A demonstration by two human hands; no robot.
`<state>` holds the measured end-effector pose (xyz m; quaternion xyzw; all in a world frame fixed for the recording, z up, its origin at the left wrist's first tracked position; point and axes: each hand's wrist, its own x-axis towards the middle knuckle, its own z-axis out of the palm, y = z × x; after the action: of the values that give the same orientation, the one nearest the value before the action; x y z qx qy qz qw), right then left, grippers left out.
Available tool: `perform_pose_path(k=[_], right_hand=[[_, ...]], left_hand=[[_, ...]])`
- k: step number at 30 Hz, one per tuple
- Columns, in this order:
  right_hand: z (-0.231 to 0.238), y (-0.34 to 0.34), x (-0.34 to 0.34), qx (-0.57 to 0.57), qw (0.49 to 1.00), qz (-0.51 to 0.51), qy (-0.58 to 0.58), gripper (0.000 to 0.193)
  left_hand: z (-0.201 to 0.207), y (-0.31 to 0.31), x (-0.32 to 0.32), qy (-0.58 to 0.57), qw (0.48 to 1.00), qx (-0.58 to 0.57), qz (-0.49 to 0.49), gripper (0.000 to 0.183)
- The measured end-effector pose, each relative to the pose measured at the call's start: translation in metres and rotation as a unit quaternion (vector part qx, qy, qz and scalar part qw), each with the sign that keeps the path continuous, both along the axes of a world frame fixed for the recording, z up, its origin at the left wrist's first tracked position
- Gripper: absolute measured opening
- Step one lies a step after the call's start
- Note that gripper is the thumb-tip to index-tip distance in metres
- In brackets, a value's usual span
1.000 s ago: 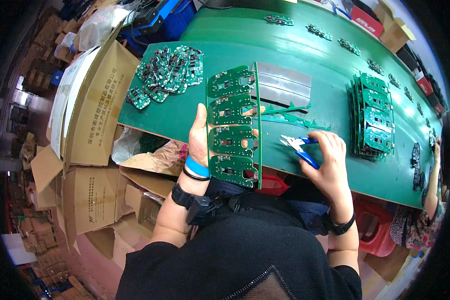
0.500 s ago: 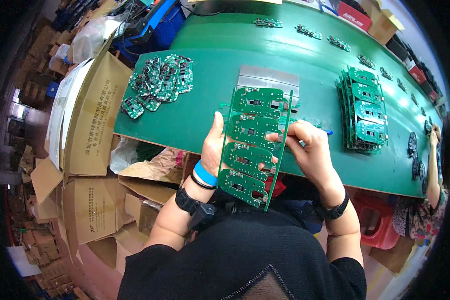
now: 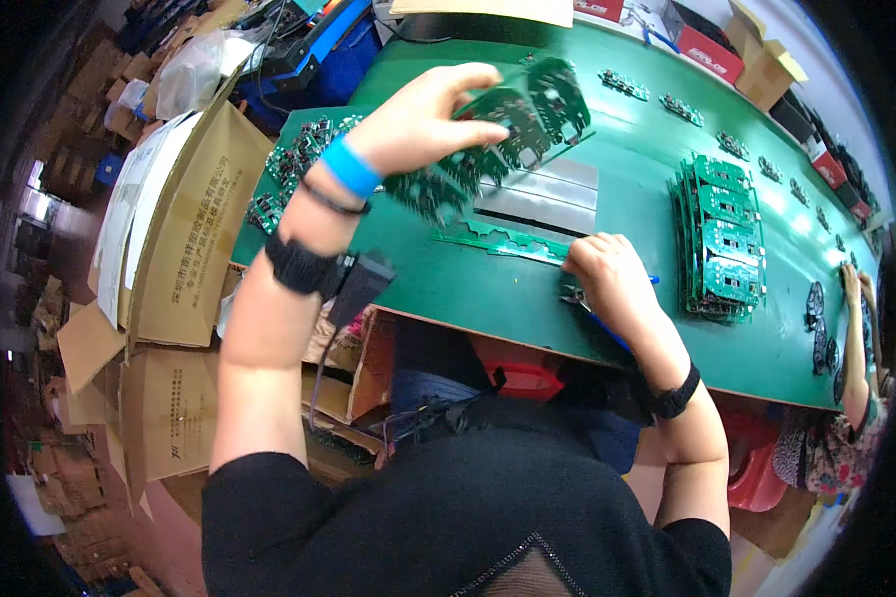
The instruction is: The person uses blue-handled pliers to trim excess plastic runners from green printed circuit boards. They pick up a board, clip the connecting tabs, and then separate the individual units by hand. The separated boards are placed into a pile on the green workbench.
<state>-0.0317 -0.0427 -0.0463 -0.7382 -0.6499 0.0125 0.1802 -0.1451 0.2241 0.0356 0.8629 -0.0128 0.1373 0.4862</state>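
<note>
My left hand (image 3: 438, 119) grips a panel of joined green circuit boards (image 3: 543, 114) by its edge, tilted and raised above the table. The panel is smeared by motion. Lower right, my right hand (image 3: 607, 274) is closed over blue-handled pliers (image 3: 609, 332); the metal tip shows beside the fingers, and the hand hides the rest. Left of this hand lie narrow green board strips (image 3: 508, 242), along the near edge of a grey metal plate (image 3: 543, 197). A heap of separate circuit boards (image 3: 314, 149) sits behind my left forearm, partly covered.
A stack of board panels (image 3: 722, 239) stands on the green table (image 3: 528, 294) to the right. Several small board assemblies (image 3: 680, 109) line the far side. An open cardboard box (image 3: 194, 229) is at the left. Another person's hand (image 3: 852, 289) is at the far right, near black parts.
My left hand has swung the panel up and away, tilting it. My right hand has let go of the panel and moved down onto the pliers. The metal plate and strips are now uncovered.
</note>
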Motion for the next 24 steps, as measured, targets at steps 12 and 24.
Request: perform_pose_path(k=[12,24], right_hand=[[0.004,0.005,-0.002,0.041,0.996,-0.058,0.054,0.015],[0.001,0.015,0.007,0.068,0.995,-0.051,0.057,0.011]], left_hand=[[-0.022,-0.015,0.093,0.041,0.93,0.363,-0.042,0.038],[-0.034,-0.033,0.079,-0.054,0.929,0.366,0.004,0.028]])
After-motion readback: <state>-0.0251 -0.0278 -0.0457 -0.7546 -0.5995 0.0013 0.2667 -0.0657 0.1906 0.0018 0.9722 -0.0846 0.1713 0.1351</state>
